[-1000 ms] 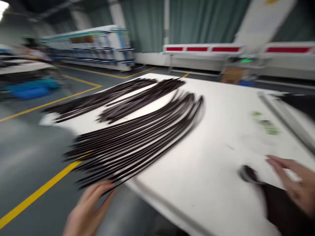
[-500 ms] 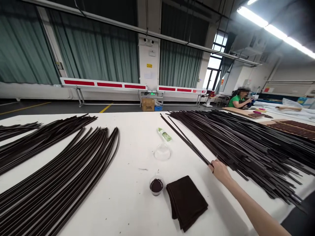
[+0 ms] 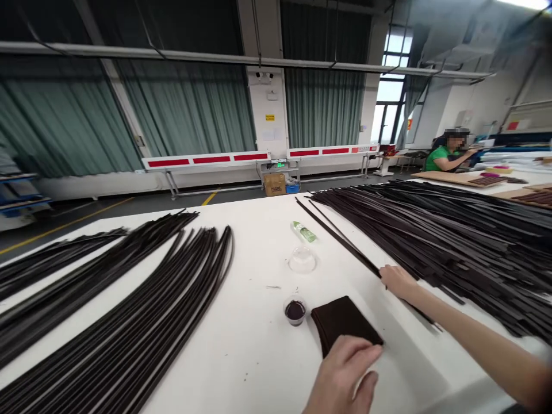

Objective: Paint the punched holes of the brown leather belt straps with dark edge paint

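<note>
In the head view, my right hand (image 3: 399, 283) is closed around a few long, thin dark strips (image 3: 345, 244) that lie slantwise on the white table (image 3: 259, 247); their near ends stick out past my wrist. My left hand (image 3: 345, 374) is in the lower middle, over the near edge of a folded dark brown cloth (image 3: 345, 319). Its thumb is apart from the bent fingers, and whether the fingertips touch the cloth I cannot tell. A small clear cup of dark contents (image 3: 295, 310) stands left of the cloth.
Rows of dark strips (image 3: 172, 299) cover the left side. A large pile of strips (image 3: 431, 230) spreads on the right. Behind the cup are a clear dome-shaped lid (image 3: 302, 260) and a green-and-clear packet (image 3: 304, 231). A person in green (image 3: 446, 158) sits at the far right.
My left hand has come into view over the cloth. My right hand still holds the strips, whose near ends now show beyond the wrist. The view has turned slightly left.
</note>
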Available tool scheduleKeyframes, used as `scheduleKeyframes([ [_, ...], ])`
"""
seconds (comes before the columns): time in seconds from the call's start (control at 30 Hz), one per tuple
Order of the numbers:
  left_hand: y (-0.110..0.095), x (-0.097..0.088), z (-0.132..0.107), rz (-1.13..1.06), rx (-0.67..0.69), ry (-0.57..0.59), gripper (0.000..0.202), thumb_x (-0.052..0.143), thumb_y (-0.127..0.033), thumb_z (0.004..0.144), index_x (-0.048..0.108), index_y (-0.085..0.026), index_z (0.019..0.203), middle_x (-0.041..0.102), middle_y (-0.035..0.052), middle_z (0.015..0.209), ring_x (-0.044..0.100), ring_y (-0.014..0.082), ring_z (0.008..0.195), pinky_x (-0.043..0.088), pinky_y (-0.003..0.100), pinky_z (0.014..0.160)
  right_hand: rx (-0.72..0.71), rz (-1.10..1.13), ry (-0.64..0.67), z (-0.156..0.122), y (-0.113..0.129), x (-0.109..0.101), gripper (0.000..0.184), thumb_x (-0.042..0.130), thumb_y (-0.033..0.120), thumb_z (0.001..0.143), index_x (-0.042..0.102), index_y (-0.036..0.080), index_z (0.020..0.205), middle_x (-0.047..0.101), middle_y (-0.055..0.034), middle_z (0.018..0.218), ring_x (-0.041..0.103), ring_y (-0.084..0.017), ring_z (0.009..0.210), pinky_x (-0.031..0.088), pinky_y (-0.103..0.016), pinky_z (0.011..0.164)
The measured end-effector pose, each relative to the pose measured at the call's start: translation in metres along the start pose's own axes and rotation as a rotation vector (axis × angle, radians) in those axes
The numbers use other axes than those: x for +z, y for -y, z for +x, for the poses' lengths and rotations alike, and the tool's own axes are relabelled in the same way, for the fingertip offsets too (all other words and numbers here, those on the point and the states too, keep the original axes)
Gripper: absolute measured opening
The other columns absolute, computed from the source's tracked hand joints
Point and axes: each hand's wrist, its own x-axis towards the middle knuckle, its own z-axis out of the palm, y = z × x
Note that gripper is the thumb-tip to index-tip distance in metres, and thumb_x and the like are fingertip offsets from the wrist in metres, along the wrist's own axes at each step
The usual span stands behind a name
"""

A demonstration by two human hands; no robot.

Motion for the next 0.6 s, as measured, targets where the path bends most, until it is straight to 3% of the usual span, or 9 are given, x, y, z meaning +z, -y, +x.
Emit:
scheduleKeyframes([
  [0.13,0.004,0.023,0.026,-0.355,-0.512,0.009,0.033,0.061,-0.014,0.078,0.074,-0.018,0.108,0.068,0.0104,0.106,0.065,0.0216,0.09,0.053,0.034,0.083,0.043,0.31,-0.047,-0.004,0.011,-0.017,0.032,0.06,0.038,0.093,0.06,0.013,0.114,0.062,-0.0085,0.111,0.063,-0.018,0.096,0.054,-0.037,0.084],
  [0.2,0.012,0.036,0.04,-0.498,-0.677,-0.039,0.034,0.064,-0.019,0.076,0.073,-0.011,0.107,0.069,0.0129,0.106,0.064,0.0254,0.097,0.05,0.037,0.09,0.088,0.506,-0.08,-0.011,0.019,-0.025,0.032,0.059,0.04,0.093,0.061,0.013,0.111,0.064,-0.0069,0.106,0.063,-0.016,0.09,0.054,-0.035,0.08],
  [0.27,0.02,0.046,0.053,-0.564,-0.765,-0.084,0.05,0.066,-0.026,0.077,0.064,-0.003,0.121,0.066,0.0188,0.115,0.061,0.0298,0.11,0.046,0.041,0.098,0.152,0.72,-0.111,-0.025,0.029,-0.03,0.032,0.061,0.042,0.09,0.064,0.013,0.103,0.067,-0.0065,0.097,0.064,-0.015,0.082,0.055,-0.032,0.073],
  [0.33,0.025,0.055,0.062,-0.655,-0.826,-0.109,0.071,0.065,-0.032,0.078,0.046,0.004,0.136,0.062,0.0234,0.12,0.062,0.03,0.111,0.047,0.042,0.098,0.226,0.935,-0.152,-0.047,0.042,-0.03,0.034,0.068,0.045,0.083,0.068,0.013,0.096,0.071,-0.0079,0.092,0.066,-0.018,0.078,0.055,-0.029,0.067],
  [0.4,0.025,0.063,0.066,-0.778,-0.862,-0.116,0.08,0.062,-0.033,0.078,0.034,0.006,0.142,0.065,0.0222,0.111,0.068,0.0261,0.095,0.054,0.041,0.087,0.296,1.13,-0.202,-0.074,0.058,-0.024,0.041,0.075,0.047,0.073,0.07,0.014,0.097,0.073,-0.0086,0.095,0.069,-0.022,0.083,0.055,-0.027,0.065],
  [0.43,0.023,0.066,0.065,-0.833,-0.868,-0.113,0.078,0.062,-0.032,0.077,0.035,0.005,0.141,0.067,0.0188,0.1,0.069,0.0231,0.083,0.056,0.04,0.08,0.329,1.218,-0.219,-0.087,0.067,-0.02,0.044,0.078,0.048,0.069,0.071,0.015,0.098,0.074,-0.0085,0.096,0.069,-0.023,0.085,0.056,-0.026,0.064],
  [0.53,0.015,0.065,0.053,-0.923,-0.853,-0.09,0.05,0.063,-0.033,0.074,0.062,-0.002,0.112,0.062,0.0071,0.071,0.061,0.0145,0.055,0.056,0.033,0.062,0.391,1.459,-0.211,-0.113,0.094,-0.013,0.048,0.081,0.05,0.065,0.072,0.016,0.099,0.075,-0.0095,0.091,0.071,-0.024,0.081,0.058,-0.027,0.059],
  [0.6,0.007,0.047,0.04,-0.94,-0.843,-0.054,0.033,0.068,-0.036,0.071,0.069,-0.005,0.082,0.058,0.0045,0.063,0.056,0.0121,0.048,0.053,0.031,0.055,0.399,1.59,-0.196,-0.116,0.108,-0.014,0.044,0.083,0.046,0.063,0.073,0.016,0.094,0.075,-0.0101,0.089,0.071,-0.024,0.081,0.06,-0.028,0.063],
])
